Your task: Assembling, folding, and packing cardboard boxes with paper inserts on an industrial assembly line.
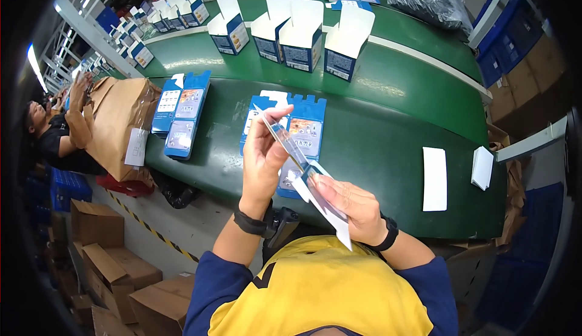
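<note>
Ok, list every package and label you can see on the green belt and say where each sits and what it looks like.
Flat blue-and-white carton blank: held edge-on between left hand and right hand.
Stack of flat blue cartons: belt, behind the hands.
Second flat blue stack: belt, left.
Four erected blue boxes with white flaps up: far belt, in a row.
White paper slip: belt, right.
Small white pad: belt's right edge.

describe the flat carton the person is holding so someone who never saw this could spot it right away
Start at the green conveyor belt and come to its near edge, where the person's two hands meet. The flat carton is pinched edge-on between the left hand and the right hand, white flap trailing down. Unlike the flat blue cartons lying on the belt, it is lifted off the surface.
</note>
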### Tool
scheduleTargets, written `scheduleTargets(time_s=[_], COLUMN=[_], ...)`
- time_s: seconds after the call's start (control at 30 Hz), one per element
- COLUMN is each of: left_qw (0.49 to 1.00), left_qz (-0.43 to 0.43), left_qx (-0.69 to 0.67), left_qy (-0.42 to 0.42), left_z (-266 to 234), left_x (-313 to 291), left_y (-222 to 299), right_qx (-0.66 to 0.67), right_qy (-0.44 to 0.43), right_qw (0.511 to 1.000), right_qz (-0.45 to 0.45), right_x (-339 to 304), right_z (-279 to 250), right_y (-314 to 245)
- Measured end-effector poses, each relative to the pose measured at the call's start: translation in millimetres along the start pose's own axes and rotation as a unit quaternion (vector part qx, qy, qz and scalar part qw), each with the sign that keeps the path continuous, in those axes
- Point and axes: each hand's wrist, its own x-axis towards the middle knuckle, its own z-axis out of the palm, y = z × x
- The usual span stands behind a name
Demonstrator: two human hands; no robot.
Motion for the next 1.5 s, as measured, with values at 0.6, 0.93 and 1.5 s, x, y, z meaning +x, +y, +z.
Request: scheduleTargets(time_s=[0.6, 0.93, 1.5], left_qw=[0.917, 0.904, 0.878], left_qz=[0.076, 0.267, 0.252], left_qx=[0.221, 0.249, 0.289], left_qy=[-0.323, -0.225, -0.286], left_z=[25, 30, 38], left_x=[-34, -31, -31], left_y=[-16, -11, -8], right_qx=[0.205, 0.21, 0.088], right_qy=[0.147, 0.067, 0.076], right_qw=[0.959, 0.971, 0.987], right_qz=[0.131, 0.089, 0.107], right_x=[-15, -15, -25], right_z=[-42, -57, -51], right_y=[17, -3, 3])
